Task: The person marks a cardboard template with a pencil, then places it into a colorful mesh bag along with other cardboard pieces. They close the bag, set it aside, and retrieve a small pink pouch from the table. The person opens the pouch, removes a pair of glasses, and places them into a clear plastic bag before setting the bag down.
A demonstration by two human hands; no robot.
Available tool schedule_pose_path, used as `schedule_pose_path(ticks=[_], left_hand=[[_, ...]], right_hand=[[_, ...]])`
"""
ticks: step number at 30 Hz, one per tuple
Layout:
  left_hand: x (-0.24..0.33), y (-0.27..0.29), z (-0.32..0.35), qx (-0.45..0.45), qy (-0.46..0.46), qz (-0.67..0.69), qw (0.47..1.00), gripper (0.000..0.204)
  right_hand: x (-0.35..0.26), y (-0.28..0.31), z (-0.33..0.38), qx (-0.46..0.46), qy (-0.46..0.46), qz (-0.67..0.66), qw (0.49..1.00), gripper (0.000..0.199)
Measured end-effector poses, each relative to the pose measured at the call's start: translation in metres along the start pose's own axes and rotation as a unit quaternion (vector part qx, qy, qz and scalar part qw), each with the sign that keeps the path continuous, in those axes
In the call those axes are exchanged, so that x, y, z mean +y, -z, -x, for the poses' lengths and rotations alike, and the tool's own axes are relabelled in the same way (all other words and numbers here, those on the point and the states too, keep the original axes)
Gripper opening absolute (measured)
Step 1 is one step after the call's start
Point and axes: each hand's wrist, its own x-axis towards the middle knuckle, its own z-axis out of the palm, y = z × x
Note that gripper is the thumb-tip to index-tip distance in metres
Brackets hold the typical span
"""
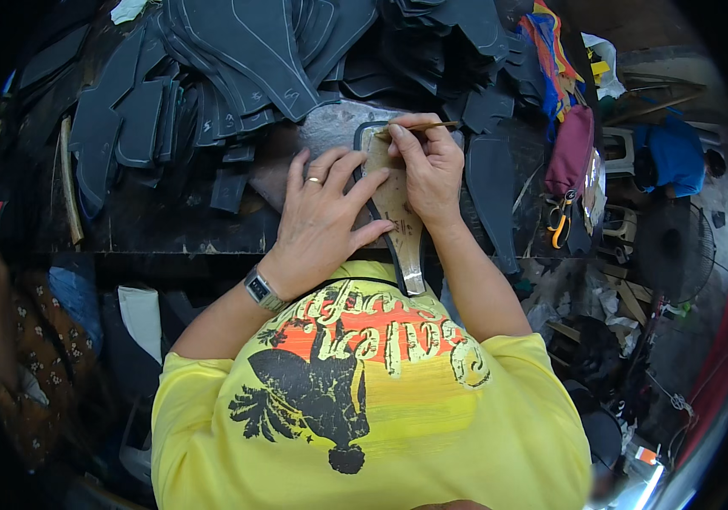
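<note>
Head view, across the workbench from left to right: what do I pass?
Wooden stick → stack of dark cut pieces → left hand → tan template → right hand holding a thin tool → maroon pouch.

The template [396, 204] under the left hand [321, 223] looks like matt brown cardboard, its surface worn. The piece beneath [404, 272] and the stacked cutouts [236, 59] are dark, matt, possibly leather or foam. The right hand [430, 168] pinches a thin wooden stick [419, 127]. The table [160, 223] is rough, scuffed black.
</note>
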Motion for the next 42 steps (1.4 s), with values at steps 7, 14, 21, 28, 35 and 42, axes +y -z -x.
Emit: schedule_pose_path(ticks=[7,14,21,28,35,42], left_hand=[[0.001,0.003,0.009,0.027,0.007,-0.011,1.0,0.057],[0.002,0.001,0.009,0.025,0.006,-0.025,0.999,0.057],[0.004,0.001,0.01,0.026,0.014,-0.023,0.999,0.058],[0.003,-0.002,0.011,0.034,0.011,-0.022,0.999,0.055],[0.004,0.0,0.009,0.033,0.009,-0.024,0.999,0.054],[0.003,0.001,0.01,0.035,0.017,-0.018,0.999,0.054]], right_hand=[[-0.003,-0.009,0.006,-0.03,0.071,0.158,0.984,0.009],[0.003,-0.009,0.003,-0.031,0.208,0.251,0.945,0.012],[0.001,-0.006,0.004,-0.028,0.048,0.126,0.991,0.005],[0.0,-0.007,0.0,-0.02,0.063,0.148,0.987,0.005],[0.003,-0.009,-0.002,-0.021,0.107,0.173,0.979,0.006],[-0.008,0.005,-0.003,-0.114,0.061,0.133,0.983,0.005]])
